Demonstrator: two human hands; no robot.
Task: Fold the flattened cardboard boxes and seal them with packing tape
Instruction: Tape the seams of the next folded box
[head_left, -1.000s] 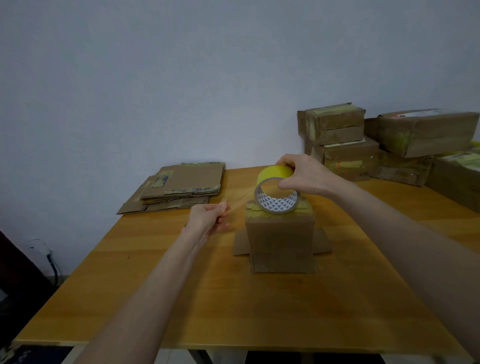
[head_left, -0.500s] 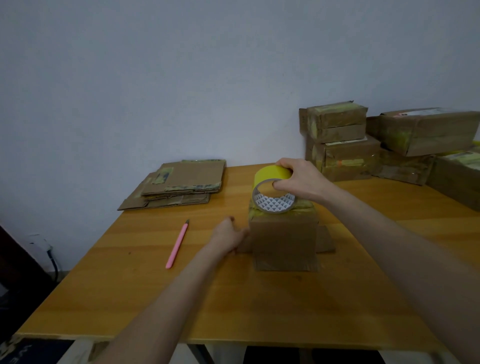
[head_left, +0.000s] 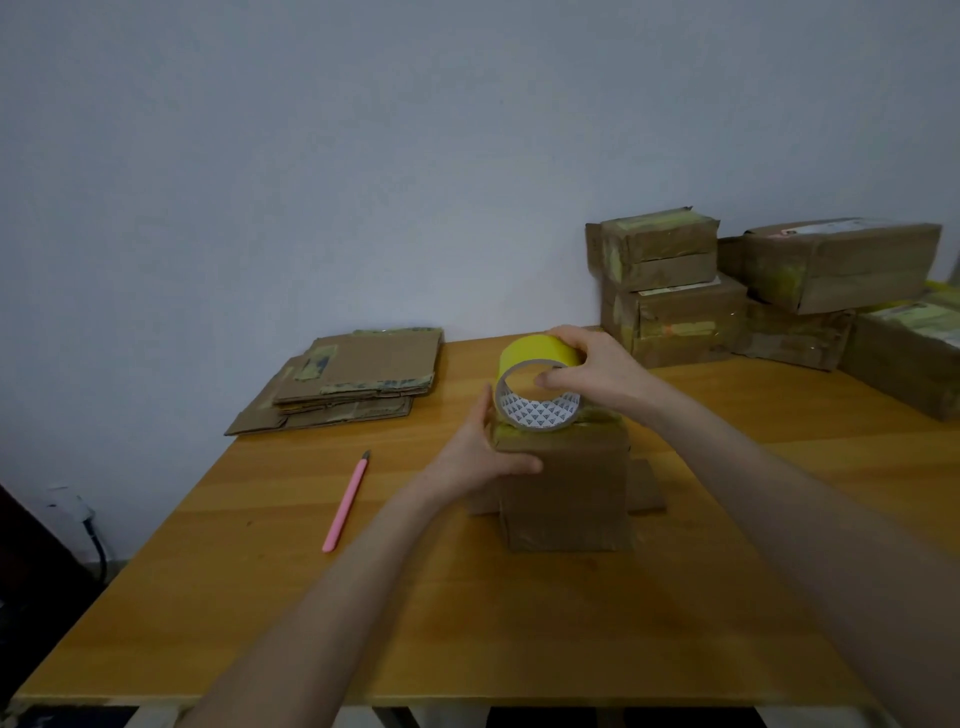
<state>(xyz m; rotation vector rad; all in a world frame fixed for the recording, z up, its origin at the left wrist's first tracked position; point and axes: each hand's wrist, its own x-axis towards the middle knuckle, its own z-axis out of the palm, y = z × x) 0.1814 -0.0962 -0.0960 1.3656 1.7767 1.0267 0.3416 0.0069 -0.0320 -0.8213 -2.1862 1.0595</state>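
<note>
A small folded cardboard box (head_left: 569, 493) stands at the middle of the wooden table (head_left: 519, 623), with yellow tape on its top and flaps lying out at its base. My right hand (head_left: 597, 366) grips a roll of yellow packing tape (head_left: 537, 382) standing on the box's top. My left hand (head_left: 485, 452) holds the box's upper left edge, thumb across the front face and fingers up beside the roll. A stack of flattened cardboard boxes (head_left: 353, 374) lies at the table's back left.
A pink utility knife (head_left: 345, 501) lies on the table left of the box. Several taped boxes (head_left: 670, 291) are stacked at the back right against the wall, more reaching along the right edge (head_left: 904, 358). A cable and plug (head_left: 78, 514) sit low on the left.
My left hand pulled a tape strip out left of the roll, dropped to the box's lower left side, then rose to its upper left edge. The roll stays on the box.
</note>
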